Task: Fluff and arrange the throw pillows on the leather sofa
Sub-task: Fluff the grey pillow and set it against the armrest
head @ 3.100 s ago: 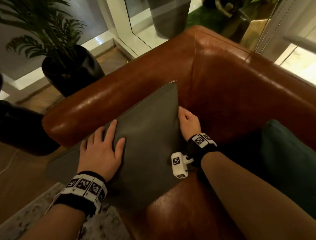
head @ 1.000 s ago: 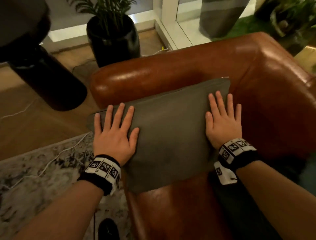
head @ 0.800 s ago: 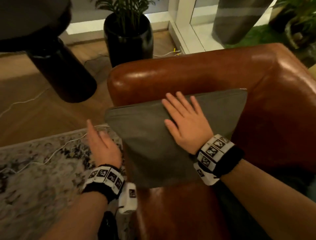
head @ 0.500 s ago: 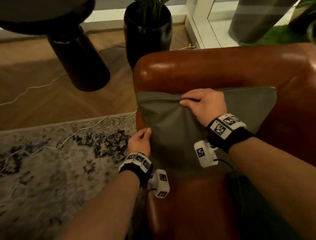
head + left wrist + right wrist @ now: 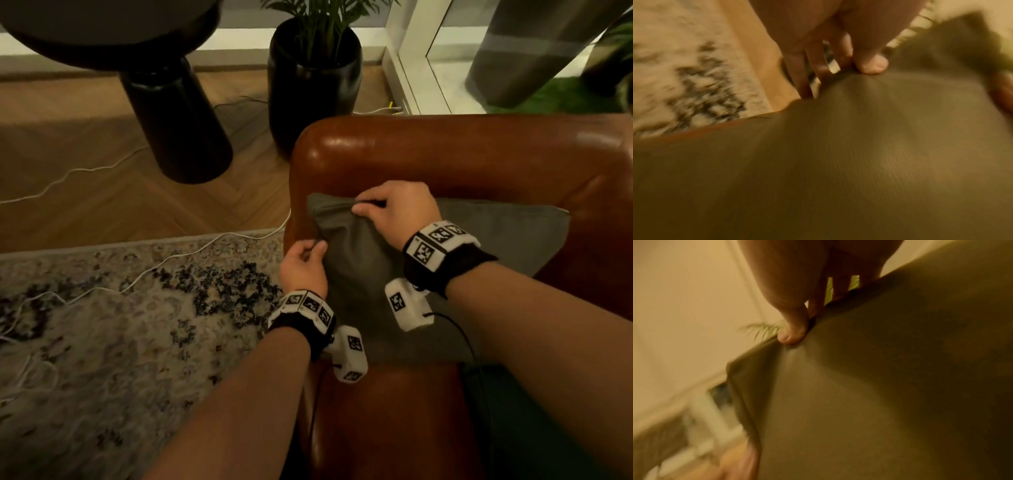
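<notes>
The right hand (image 5: 394,209) has its fingers curled over the top edge of the grey pillow (image 5: 370,274), thumb (image 5: 791,335) pressed on the front face and the other fingers behind, so the fabric is pinched near the pillow's upper left corner, a little above the centre of the head view. The left hand (image 5: 303,265) pinches the pillow's left edge lower down: the thumb (image 5: 872,65) presses the cloth against the curled fingers, and small creases fan out from that point in the blurred left wrist view. Both wrists wear black bands with white marker blocks. The pillow stands leaning against the armrest of the brown leather sofa (image 5: 445,157), its lower edge on the seat cushion in the lower centre of the frame. A dark green pillow (image 5: 548,428) lies on the seat at the lower right. Left of the sofa, a mottled rug (image 5: 102,342) covers the lower left, with a thin white cable (image 5: 191,251) trailing across it and the herringbone wood floor. At the top stand a black round table (image 5: 171,113) and a black planter (image 5: 313,82) holding a green plant.
</notes>
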A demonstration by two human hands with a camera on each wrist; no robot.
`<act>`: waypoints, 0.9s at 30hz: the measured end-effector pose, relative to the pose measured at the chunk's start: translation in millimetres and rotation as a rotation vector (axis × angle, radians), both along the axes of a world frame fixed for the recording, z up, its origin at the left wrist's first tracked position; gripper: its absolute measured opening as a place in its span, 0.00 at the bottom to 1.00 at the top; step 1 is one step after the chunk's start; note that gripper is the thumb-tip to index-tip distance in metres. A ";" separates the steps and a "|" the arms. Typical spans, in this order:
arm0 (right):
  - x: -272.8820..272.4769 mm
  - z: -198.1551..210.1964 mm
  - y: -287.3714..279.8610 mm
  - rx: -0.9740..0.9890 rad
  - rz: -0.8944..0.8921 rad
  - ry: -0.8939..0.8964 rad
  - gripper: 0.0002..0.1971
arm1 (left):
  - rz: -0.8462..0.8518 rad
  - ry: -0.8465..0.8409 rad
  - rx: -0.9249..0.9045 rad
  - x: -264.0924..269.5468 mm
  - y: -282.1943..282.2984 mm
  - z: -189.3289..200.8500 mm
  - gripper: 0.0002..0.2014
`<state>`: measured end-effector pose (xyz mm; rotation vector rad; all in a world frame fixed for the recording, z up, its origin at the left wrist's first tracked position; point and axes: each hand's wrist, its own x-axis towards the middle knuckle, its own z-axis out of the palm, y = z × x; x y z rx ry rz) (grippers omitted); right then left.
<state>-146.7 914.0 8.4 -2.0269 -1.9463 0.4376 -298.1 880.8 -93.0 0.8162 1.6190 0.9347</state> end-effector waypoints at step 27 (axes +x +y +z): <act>-23.7 -0.5 20.3 0.041 0.071 -0.049 0.14 | 0.007 0.116 0.195 -9.3 10.3 15.4 0.09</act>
